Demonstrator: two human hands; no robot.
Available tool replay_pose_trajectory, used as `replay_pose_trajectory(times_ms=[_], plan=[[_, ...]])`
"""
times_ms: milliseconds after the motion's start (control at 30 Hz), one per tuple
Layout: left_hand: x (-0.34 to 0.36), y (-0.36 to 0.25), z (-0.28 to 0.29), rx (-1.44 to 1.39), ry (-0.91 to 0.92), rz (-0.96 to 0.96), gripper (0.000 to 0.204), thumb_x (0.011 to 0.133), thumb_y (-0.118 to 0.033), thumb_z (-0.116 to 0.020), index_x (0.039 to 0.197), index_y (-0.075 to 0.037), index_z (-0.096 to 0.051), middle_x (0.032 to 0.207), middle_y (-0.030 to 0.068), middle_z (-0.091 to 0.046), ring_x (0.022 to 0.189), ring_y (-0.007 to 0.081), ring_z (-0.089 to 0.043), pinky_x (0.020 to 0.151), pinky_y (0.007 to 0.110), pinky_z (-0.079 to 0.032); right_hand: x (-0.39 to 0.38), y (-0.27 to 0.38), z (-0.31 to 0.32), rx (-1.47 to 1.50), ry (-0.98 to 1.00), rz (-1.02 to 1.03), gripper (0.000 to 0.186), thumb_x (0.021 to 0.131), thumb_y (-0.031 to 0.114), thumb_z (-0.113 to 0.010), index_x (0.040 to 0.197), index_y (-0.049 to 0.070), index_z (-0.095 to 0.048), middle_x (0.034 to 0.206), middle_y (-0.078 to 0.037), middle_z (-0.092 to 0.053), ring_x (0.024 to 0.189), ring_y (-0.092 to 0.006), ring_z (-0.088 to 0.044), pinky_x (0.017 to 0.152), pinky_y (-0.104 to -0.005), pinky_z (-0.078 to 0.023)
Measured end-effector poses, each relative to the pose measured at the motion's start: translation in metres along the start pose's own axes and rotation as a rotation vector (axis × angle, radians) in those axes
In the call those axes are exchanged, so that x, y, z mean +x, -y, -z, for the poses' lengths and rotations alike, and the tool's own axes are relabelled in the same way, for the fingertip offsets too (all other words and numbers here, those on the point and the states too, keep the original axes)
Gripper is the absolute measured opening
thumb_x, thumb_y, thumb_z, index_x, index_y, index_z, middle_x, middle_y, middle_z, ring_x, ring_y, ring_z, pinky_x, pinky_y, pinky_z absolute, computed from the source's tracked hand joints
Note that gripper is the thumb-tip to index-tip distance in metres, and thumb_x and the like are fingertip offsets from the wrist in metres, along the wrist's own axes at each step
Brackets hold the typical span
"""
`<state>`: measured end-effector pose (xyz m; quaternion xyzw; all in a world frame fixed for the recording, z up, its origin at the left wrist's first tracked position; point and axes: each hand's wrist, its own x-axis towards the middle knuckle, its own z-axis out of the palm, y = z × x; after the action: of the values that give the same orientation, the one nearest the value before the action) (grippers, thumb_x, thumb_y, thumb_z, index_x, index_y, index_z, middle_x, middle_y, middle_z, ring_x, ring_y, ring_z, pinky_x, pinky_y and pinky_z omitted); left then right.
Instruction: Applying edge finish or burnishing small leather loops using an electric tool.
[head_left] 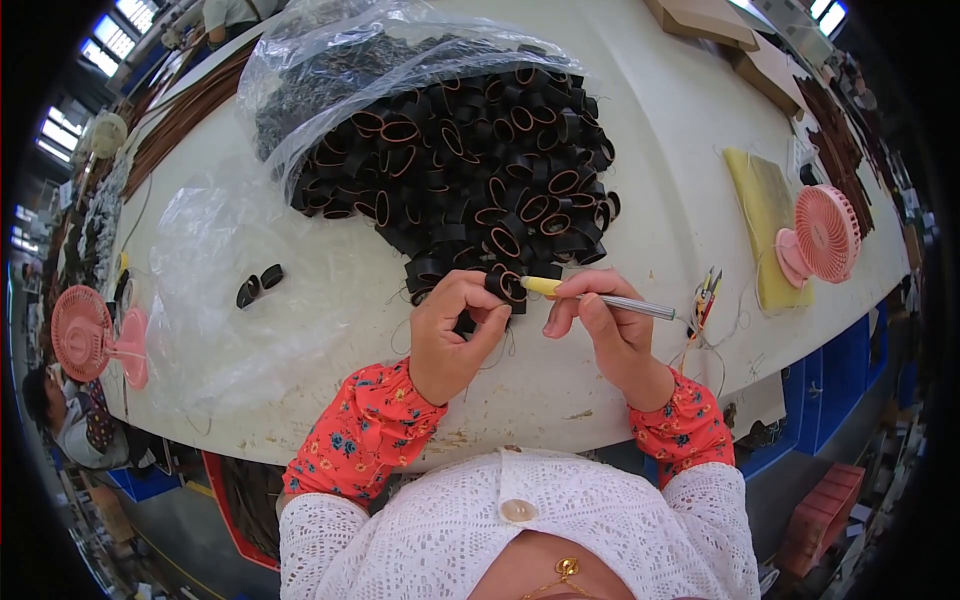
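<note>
Close to the near edge of the pile, my left hand [457,328] pinches a small black band loop [507,287] between thumb and fingers. My right hand [613,332] grips a pen-like tool [600,295] with a silver-grey shaft and a yellow front part. Its yellow end points left and meets the loop's rim, or lies just beside it; I cannot tell which. Beyond both hands spreads a heap of black loops [480,170], many with tan-orange edges. Thin loose threads trail from the loops by my left hand.
Clear plastic sheeting [270,300] lies left of the heap and partly covers it, with two separate loops [259,285] on it. Pink fans stand left [90,330] and right [822,235]. Snips [706,297] and a yellow pad [765,230] lie right. A person [85,425] sits at far left.
</note>
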<state>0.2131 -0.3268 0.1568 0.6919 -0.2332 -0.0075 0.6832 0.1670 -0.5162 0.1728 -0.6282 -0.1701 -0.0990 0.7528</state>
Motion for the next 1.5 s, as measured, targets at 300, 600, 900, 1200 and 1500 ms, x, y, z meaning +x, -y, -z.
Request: replay_pose_trajectory(times_ms=[300,600,900,1200,1500], plan=[[-0.002,0.004,0.004,0.016,0.088,0.005,0.014,0.080,0.010,-0.060,0.088,0.000,-0.057,0.104,0.0063,-0.053,0.077,0.0071,-0.050,0.069,0.020,-0.042,-0.002,-0.002,-0.001,-0.098,0.051,-0.032,0.020,0.097,0.014,-0.048,0.111,0.000,-0.055,0.079,-0.006,-0.062,0.073,-0.0100,-0.060,0.063,-0.0216,-0.046],[0.000,0.001,0.002,-0.128,0.004,0.084,0.011,0.077,0.007,-0.064,0.084,-0.001,-0.058,0.096,0.0051,-0.055,0.073,0.0077,-0.052,0.067,0.021,-0.043,-0.001,0.006,0.003,-0.137,0.103,-0.004,0.021,0.097,0.015,-0.045,0.107,-0.003,-0.053,0.079,-0.010,-0.061,0.072,-0.0165,-0.061,0.076,-0.0300,-0.049],[0.000,0.001,0.003,-0.232,0.162,0.051,0.012,0.078,0.008,-0.061,0.086,-0.001,-0.056,0.102,0.0074,-0.055,0.084,0.0124,-0.055,0.077,0.024,-0.044,0.006,-0.007,-0.007,-0.267,-0.072,-0.021,0.019,0.090,0.003,-0.056,0.108,0.004,-0.058,0.097,-0.006,-0.059,0.082,-0.0132,-0.058,0.071,-0.0233,-0.047],[0.001,-0.006,0.008,0.121,0.090,0.052,0.016,0.082,-0.003,-0.064,0.097,-0.004,-0.059,0.089,0.0017,-0.051,0.062,0.0050,-0.040,0.057,0.019,-0.036,0.009,0.001,0.000,-0.466,0.055,0.107,0.022,0.083,-0.006,-0.061,0.102,0.004,-0.058,0.102,-0.012,-0.062,0.086,-0.0152,-0.062,0.075,-0.0253,-0.050],[-0.007,-0.023,0.037,-0.134,0.013,0.202,0.011,0.082,-0.005,-0.069,0.087,-0.002,-0.059,0.080,-0.0029,-0.054,0.066,0.0043,-0.042,0.059,0.019,-0.035,0.012,0.002,-0.008,-0.457,-0.001,0.162,0.020,0.084,-0.005,-0.059,0.100,0.005,-0.059,0.097,-0.009,-0.065,0.082,-0.0186,-0.063,0.071,-0.0264,-0.050]])
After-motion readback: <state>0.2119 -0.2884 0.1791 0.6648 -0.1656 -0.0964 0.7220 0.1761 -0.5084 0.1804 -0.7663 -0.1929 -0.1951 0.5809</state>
